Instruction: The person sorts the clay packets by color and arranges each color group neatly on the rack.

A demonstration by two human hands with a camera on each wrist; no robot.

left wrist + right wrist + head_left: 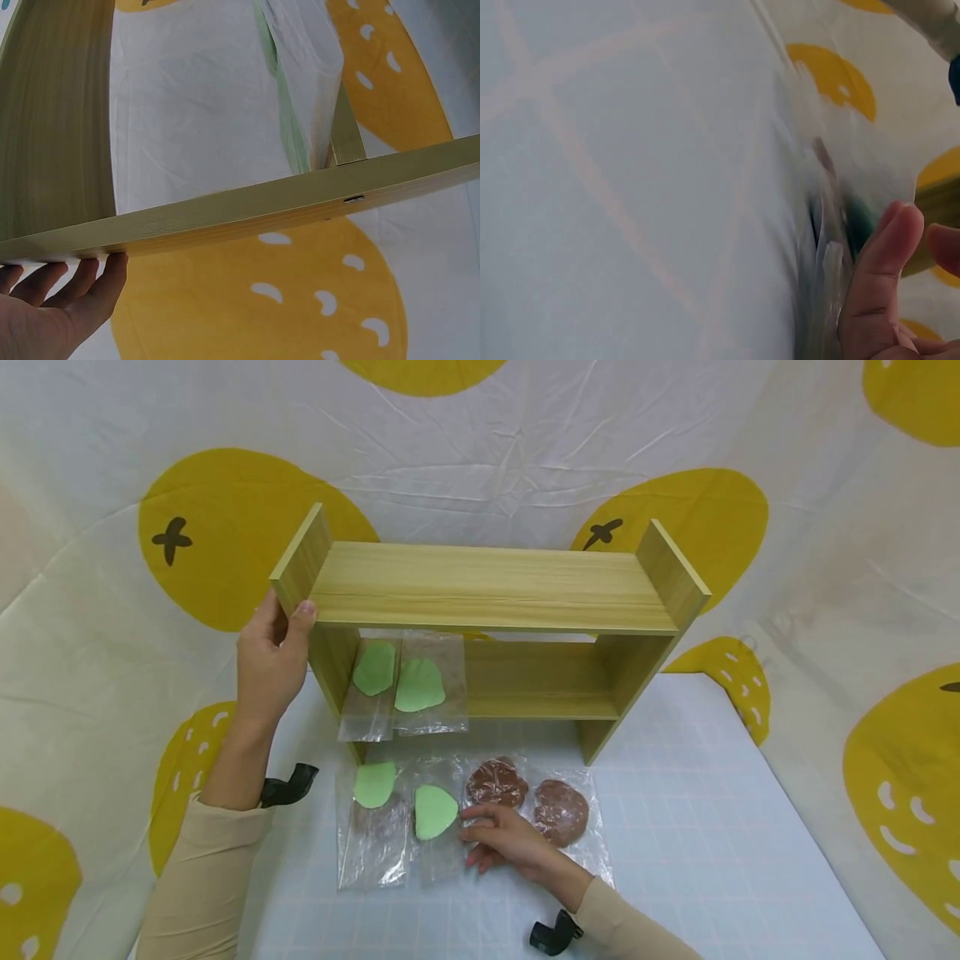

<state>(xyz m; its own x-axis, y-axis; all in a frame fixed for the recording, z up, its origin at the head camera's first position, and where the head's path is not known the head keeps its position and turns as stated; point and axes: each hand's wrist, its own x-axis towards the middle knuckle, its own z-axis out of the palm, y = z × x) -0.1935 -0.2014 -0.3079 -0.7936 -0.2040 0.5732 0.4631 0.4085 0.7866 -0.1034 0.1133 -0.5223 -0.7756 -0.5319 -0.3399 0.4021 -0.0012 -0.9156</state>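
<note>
My left hand grips the left side panel of a small wooden shelf, thumb at the front edge. In the left wrist view, its fingers lie along the panel's outer face. Over the table, my right hand has loosely bent fingers at the right edge of a clear bag holding a green piece. The right wrist view shows its fingers apart beside clear plastic. Another bagged green piece lies to the left. Two bagged brown pieces lie behind and right of this hand.
Two clear bags with green pieces sit at the left of the shelf's lower board, their bottoms overhanging its front edge. The shelf stands on a pale checked tablecloth. Behind hangs a white cloth with yellow shapes.
</note>
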